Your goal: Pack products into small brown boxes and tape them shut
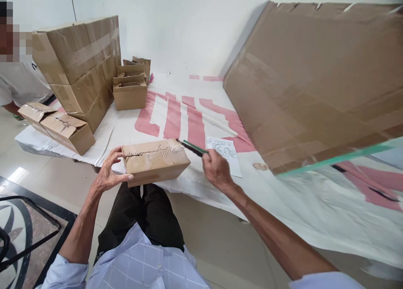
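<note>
Table under white sheet [126,133] with red print, set against white wall; pale tiled floor below. Near edge runs just under both hands. Open strip of sheet beyond them, hemmed by large cardboard slab [315,79] right of right hand and taped cartons [78,66] beyond left hand. Left hand [108,173] grips end of small taped box [154,161], which sits at table edge between hands. Right hand [217,169], arm extended, pinches thin green-and-black stick [192,147], tip at box's far corner.
</note>
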`<state>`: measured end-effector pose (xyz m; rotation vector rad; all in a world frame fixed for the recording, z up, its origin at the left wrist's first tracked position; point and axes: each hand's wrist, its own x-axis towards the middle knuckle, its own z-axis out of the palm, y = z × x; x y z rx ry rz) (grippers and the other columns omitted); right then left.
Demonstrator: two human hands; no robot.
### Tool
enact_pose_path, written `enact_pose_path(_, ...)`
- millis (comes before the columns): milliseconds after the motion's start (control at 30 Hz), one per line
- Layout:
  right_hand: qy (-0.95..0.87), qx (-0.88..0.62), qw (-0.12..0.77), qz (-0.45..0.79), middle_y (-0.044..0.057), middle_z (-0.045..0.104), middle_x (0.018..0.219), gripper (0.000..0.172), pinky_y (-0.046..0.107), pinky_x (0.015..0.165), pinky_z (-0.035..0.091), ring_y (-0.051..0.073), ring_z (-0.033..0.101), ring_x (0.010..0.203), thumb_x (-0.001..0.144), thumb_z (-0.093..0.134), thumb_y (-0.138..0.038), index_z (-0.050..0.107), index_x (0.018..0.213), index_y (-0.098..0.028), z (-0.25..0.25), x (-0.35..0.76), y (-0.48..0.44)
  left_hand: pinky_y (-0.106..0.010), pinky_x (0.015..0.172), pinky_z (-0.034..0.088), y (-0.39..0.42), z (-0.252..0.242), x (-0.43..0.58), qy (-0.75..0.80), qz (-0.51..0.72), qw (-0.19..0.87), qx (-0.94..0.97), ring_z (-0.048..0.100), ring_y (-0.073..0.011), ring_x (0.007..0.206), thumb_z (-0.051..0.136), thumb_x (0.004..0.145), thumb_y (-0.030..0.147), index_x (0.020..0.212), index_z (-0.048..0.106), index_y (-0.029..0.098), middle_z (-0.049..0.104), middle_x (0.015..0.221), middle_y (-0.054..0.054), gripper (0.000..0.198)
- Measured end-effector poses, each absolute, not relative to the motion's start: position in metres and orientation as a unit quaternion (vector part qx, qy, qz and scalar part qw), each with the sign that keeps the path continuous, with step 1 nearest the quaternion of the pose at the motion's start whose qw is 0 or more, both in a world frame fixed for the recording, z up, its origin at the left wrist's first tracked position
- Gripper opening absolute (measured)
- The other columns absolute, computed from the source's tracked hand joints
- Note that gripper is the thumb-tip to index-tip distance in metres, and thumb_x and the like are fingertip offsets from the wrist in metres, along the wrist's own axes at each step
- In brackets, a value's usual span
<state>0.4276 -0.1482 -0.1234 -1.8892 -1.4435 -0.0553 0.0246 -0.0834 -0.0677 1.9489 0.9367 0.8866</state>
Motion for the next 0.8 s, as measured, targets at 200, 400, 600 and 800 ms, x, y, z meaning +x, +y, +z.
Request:
enact_pose_path(200, -0.633, -0.627, 0.447, 0.075, 0.002, 0.068, 0.073, 0.035, 0.033, 0.060, 0.047, 0.022, 0.061, 0.067, 0.096, 0.064, -0.059, 0.069, 0.090, -0.026, -0.036, 0.405, -0.147, -0.055, 0.115, 0.053, -0.086, -0.068, 0.031, 0.385, 0.365, 0.402, 0.747, 0.057, -0.0383, 0.146, 0.091, 0.073, 0.067, 0.117, 0.066, 0.025, 0.051, 0.161, -0.017, 0.066)
enact_pose_path(400, -0.785, -0.488, 0.360, 0.126, 0.003, 0.072, 0.080, 0.029, 0.033, 0.067, 0.050, 0.020, 0.064, 0.072, 0.101, 0.062, -0.050, 0.073, 0.091, -0.024, 0.012, 0.357, -0.135, -0.055, 0.113, 0.055, -0.089, -0.065, 0.031, 0.374, 0.356, 0.399, 0.758, 0.056, -0.0385, 0.147, 0.090, 0.074, 0.067, 0.125, 0.067, 0.026, 0.051, 0.162, -0.017, 0.069)
enact_pose_path(600, -0.839, -0.449, 0.297, 0.075, 0.005, 0.074, 0.085, 0.027, 0.033, 0.069, 0.049, 0.020, 0.063, 0.073, 0.104, 0.061, -0.044, 0.073, 0.091, -0.023, 0.025, 0.350, -0.121, -0.055, 0.113, 0.054, -0.091, -0.064, 0.031, 0.374, 0.356, 0.401, 0.757, 0.057, -0.0380, 0.146, 0.090, 0.074, 0.063, 0.127, 0.066, 0.027, 0.051, 0.163, -0.017, 0.069)
enact_pose_path(800, -0.865, -0.444, 0.232, 0.014, 0.004, 0.075, 0.090, 0.021, 0.032, 0.070, 0.044, 0.020, 0.064, 0.079, 0.104, 0.063, -0.039, 0.072, 0.095, -0.023, 0.041, 0.338, -0.107, -0.055, 0.113, 0.054, -0.090, -0.064, 0.030, 0.369, 0.351, 0.390, 0.767, 0.056, -0.0379, 0.147, 0.090, 0.075, 0.061, 0.126, 0.065, 0.027, 0.050, 0.163, -0.017, 0.067)
